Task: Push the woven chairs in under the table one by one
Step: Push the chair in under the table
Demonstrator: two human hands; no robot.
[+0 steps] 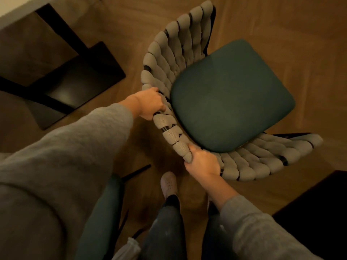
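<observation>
Wood floor (281, 34) all round; the bench (11, 14) sits at upper left on its black pedestal base (75, 81). The woven chair (231, 94) with the green seat stands angled and well apart from it, with no part under the top. A second green-seated chair (101, 209) shows by our left leg, also clear of the bench, so we judge at least two pushes are left. Left grip (148, 103) and right grip (203, 162) are both closed round the chair's woven back rim, fingers curled over it.
</observation>
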